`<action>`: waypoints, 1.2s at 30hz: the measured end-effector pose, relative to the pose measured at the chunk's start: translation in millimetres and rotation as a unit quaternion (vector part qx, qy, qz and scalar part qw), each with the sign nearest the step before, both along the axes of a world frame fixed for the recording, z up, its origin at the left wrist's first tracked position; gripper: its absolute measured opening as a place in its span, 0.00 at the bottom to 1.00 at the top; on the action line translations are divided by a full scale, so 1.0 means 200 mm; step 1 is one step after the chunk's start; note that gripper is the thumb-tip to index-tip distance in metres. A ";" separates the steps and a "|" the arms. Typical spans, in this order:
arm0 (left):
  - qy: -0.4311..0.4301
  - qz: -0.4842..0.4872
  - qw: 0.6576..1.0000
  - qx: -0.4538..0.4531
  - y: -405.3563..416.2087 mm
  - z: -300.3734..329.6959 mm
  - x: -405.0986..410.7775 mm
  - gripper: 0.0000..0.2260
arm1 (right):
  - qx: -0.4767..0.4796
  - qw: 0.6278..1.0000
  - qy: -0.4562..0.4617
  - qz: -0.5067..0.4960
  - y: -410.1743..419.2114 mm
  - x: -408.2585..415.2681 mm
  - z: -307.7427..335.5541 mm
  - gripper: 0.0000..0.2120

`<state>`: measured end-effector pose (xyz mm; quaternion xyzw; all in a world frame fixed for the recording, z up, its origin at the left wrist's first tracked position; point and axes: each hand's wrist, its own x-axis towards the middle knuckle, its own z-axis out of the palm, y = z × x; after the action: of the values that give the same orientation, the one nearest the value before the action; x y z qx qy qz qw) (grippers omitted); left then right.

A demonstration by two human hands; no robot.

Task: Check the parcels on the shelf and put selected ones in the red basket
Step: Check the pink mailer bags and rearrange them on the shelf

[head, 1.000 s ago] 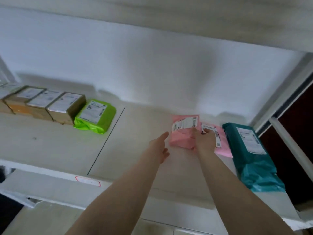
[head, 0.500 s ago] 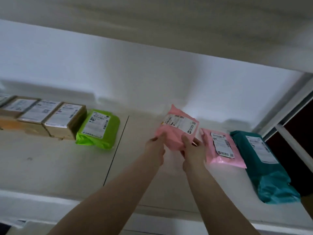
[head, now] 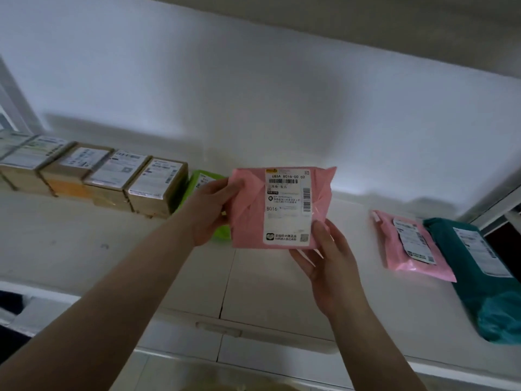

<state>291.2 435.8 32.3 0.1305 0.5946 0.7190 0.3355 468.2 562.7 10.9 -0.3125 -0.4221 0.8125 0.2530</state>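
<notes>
Both hands hold a pink mailer parcel (head: 248, 210) up above the white shelf (head: 282, 292), its shipping label (head: 287, 207) facing the camera and reading "B016". The left hand (head: 208, 213) grips its left edge; the right hand (head: 329, 266) pinches its lower right corner. On the shelf lie a row of cardboard boxes (head: 93, 176), a green parcel (head: 197, 182) partly hidden behind the left hand, a second pink parcel (head: 408, 246) and a teal parcel (head: 485, 277) just beside it.

Boxes (head: 93, 170) in a row at shelf (head: 282, 289) left; two mailers (head: 408, 244) side by side at right; one parcel (head: 282, 207) held above between.
</notes>
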 end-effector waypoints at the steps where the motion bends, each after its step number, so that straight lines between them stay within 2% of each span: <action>1: 0.012 -0.007 1.000 -0.003 -0.03 0.02 -0.01 0.11 | 0.002 1.000 0.000 0.010 -0.02 0.01 0.00 0.26; 5: 0.054 -0.027 0.998 -0.011 -0.11 0.07 -0.04 0.09 | 0.001 1.000 0.016 0.021 -0.12 0.01 0.02 0.27; 14: 0.066 -0.029 0.997 0.012 -0.17 0.13 -0.02 0.11 | 0.022 0.999 0.044 0.014 -0.17 0.04 0.06 0.27; 25: 0.083 -0.038 0.996 0.012 -0.09 0.11 -0.04 0.09 | 0.030 0.999 0.033 -0.010 -0.11 0.04 0.06 0.27; 28: 0.096 -0.043 0.994 -0.017 -0.08 0.08 -0.03 0.08 | 0.047 0.998 0.018 -0.036 -0.04 0.03 0.05 0.28; 30: 0.042 -0.041 0.997 -0.043 -0.05 0.03 -0.02 0.09 | 0.046 0.997 0.020 -0.053 0.02 0.01 0.04 0.27; 32: -0.055 -0.020 0.997 -0.049 -0.02 -0.05 0.02 0.12 | 0.028 0.997 0.038 -0.060 0.08 -0.02 0.00 0.23; 34: -0.148 0.022 0.988 -0.031 0.03 -0.14 0.07 0.13 | 0.019 0.998 0.034 -0.049 0.11 -0.05 -0.04 0.20; 36: -0.202 0.057 0.978 0.000 0.08 -0.24 0.12 0.10 | 0.026 0.999 -0.005 -0.020 0.13 -0.09 -0.09 0.18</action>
<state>315.2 452.3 -15.4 -0.0519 0.5211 0.7483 0.4072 450.7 589.4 -6.1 -0.3180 -0.4380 0.7944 0.2757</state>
